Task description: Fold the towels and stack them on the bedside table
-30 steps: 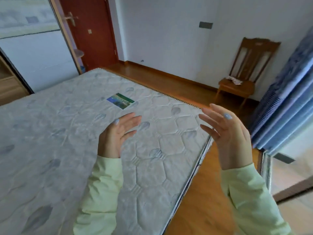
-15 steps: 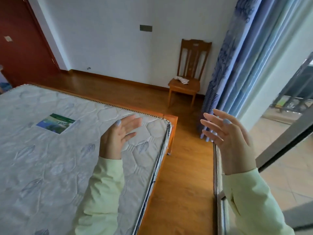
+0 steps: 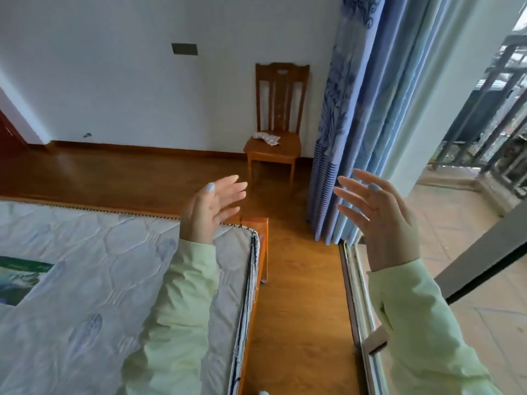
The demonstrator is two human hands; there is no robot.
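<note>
My left hand (image 3: 209, 208) is raised above the far corner of the bare quilted mattress (image 3: 94, 280), fingers straight and empty. My right hand (image 3: 379, 215) is raised over the sliding door track near the blue curtain (image 3: 350, 118), fingers spread and holding nothing. Both arms wear pale green sleeves. No towel or bedside table is in view. A small crumpled cloth or paper (image 3: 266, 137) lies on the seat of a wooden chair (image 3: 275, 124) against the far wall.
A green printed label (image 3: 17, 276) is on the mattress at left. The wooden bed frame corner (image 3: 263, 238) juts into a strip of wooden floor (image 3: 299, 295). A sliding glass door frame (image 3: 362, 295) and a tiled balcony (image 3: 470, 238) lie to the right.
The view has swung to the right, from the mattress toward the chair, curtain and balcony door. Both hands stay raised, open and empty.
</note>
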